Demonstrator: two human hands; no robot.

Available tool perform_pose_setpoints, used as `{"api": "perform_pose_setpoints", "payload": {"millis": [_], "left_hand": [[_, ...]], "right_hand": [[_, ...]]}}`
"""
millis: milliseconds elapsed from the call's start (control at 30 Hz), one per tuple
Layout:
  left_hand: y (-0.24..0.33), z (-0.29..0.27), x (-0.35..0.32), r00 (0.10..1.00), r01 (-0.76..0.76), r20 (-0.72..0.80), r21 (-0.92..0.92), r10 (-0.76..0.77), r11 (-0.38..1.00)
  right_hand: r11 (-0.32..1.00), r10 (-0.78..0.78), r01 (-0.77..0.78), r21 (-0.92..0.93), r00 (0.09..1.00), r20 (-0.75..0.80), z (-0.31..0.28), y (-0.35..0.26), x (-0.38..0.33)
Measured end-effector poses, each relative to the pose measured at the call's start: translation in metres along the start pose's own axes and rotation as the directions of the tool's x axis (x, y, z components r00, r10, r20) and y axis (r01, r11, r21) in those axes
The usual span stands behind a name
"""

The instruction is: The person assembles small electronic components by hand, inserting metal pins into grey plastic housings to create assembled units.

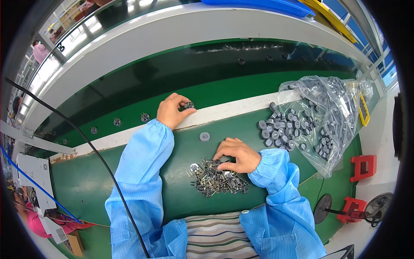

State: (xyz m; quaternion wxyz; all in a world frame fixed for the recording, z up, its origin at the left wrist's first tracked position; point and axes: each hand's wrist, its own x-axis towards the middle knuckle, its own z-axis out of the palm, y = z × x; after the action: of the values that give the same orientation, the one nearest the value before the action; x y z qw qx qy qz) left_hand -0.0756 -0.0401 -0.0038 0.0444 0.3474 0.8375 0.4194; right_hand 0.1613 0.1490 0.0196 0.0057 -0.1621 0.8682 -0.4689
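My left hand (171, 110) reaches out over the white strip (224, 112) at the belt's edge and pinches a small grey round part (189, 105) between thumb and fingers. My right hand (238, 154) rests palm down on the green table, its fingers bent over the upper edge of a pile of small metal clips (214, 178). Whether it holds a clip is hidden. A single grey disc (205, 136) lies on the table between the two hands. Both arms wear light blue sleeves.
A clear plastic bag (327, 116) spills several grey discs (276, 129) at the right. Three assembled round parts (145, 117) ride the dark green belt to the left. A black cable (86, 142) crosses the left side. Red brackets (363, 167) stand at the far right.
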Motion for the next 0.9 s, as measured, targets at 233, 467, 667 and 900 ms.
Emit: {"api": "perform_pose_setpoints", "payload": {"millis": [233,467,667,900], "left_hand": [[-0.009,-0.007,-0.003,0.991,0.020,-0.130,0.326,0.024,0.945],[0.065,-0.024,-0.030,0.740,-0.439,0.570,0.008,0.357,0.898],[0.055,0.003,-0.035,0.772,-0.398,0.500,-0.104,0.394,0.912],[0.057,0.035,-0.043,0.818,-0.532,0.158,-0.159,0.554,0.831]], "right_hand": [[0.999,0.022,-0.021,-0.035,1.000,0.019,0.003,0.004,0.002],[0.946,0.238,-0.178,0.270,0.948,-0.210,-0.010,-0.005,-0.002],[0.956,0.153,-0.272,-0.113,0.786,-0.599,-0.007,0.011,0.005],[0.892,0.185,-0.380,-0.246,0.802,-0.569,-0.008,0.015,-0.001]]}}
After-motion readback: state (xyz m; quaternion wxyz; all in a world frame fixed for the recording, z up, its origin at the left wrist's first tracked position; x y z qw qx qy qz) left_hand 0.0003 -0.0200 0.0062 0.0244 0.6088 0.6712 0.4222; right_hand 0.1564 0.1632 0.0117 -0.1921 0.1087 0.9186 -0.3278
